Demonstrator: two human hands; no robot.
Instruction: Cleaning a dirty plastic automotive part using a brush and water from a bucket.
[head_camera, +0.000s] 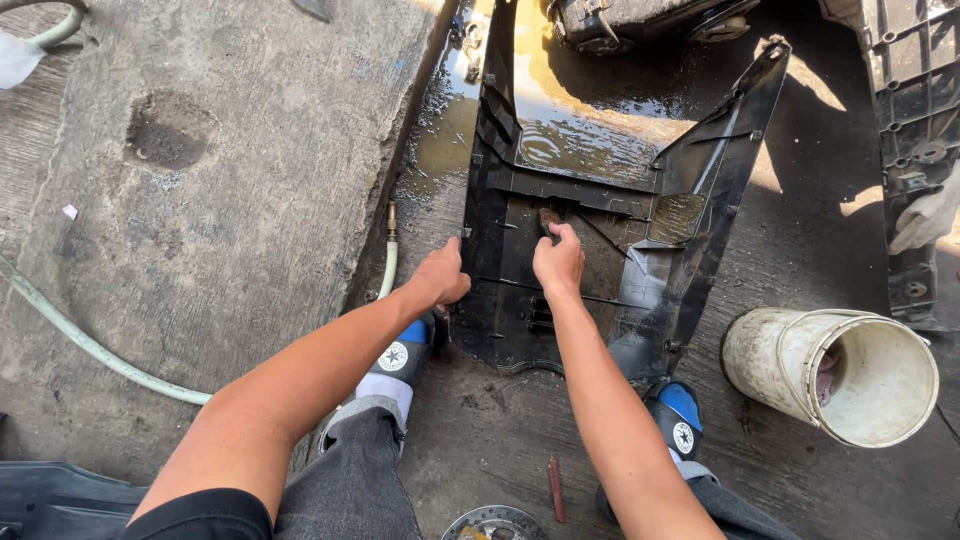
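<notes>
Panel: big black plastic body panel (560, 250), looks like scooter fairing, lying inner side up on the wet concrete ground (480, 440), dead centre of the view between the person's feet.

Left hand: left hand (442, 275) grips the panel's 9 o'clock edge, fingers curled tight around the rim, pretty much just bracing it.

Right hand: right hand (558, 262) sits in the middle of the panel, fingers closed on a small brown scrubber (549, 218), pressed against the inside face. Can't really tell if it's a brush or a sponge.

Progress: my read, somewhere mid-wash. The upper half toward 12 o'clock is glossy and wet with a puddle (580, 140) showing through the opening, but there's a muddy, gritty film on the ribs at about 3 o'clock from the scrubbing hand, and the lower part near 6 o'clock looks dull and grimy too. So a good chunk seems left.

Around it: pale green hose (90, 345) snaking off at 9 o'clock, white bucket (850, 375) tipped on its side at 4 o'clock with something pinkish inside, another black panel (905, 150) at 2 o'clock, a red-handled tool (555, 490) at 6 o'clock.

Feet: blue-toed shoes (405, 350) planted either side of the lower edge.
</notes>
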